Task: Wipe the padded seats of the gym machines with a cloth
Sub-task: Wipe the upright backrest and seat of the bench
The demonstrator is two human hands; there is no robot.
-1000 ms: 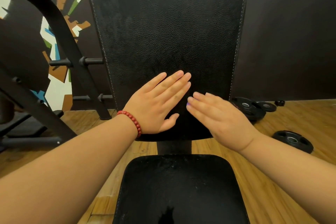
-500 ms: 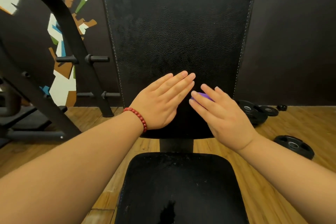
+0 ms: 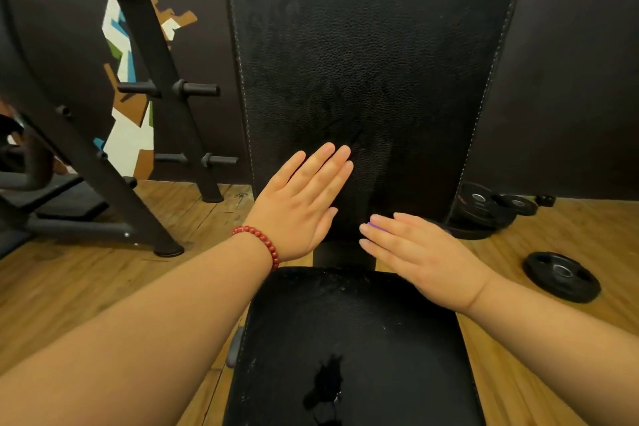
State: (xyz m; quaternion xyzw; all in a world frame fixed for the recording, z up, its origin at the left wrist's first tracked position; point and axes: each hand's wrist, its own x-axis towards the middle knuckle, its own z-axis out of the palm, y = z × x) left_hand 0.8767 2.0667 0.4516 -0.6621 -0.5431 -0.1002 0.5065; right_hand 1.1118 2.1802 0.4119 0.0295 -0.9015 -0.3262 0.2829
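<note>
Left hand (image 3: pixel 301 207) flat on the lower backrest pad (image 3: pixel 373 62), fingers straight and together, holding nothing. Right hand (image 3: pixel 422 252) also flat, fingers extended, at the pad's bottom edge above the seat pad (image 3: pixel 345 339). A sliver of purple cloth (image 3: pixel 373 225) shows under its fingertips, pressed rather than clenched.

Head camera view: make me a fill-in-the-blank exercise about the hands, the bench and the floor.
1. The left hand wears a bracelet of ____ beads.
2. A ____ sliver of cloth shows under the right hand.
3. The weight plates lie on a floor made of ____.
4. The seat and backrest are both ____.
Missing words: red; purple; wood; black.
</note>
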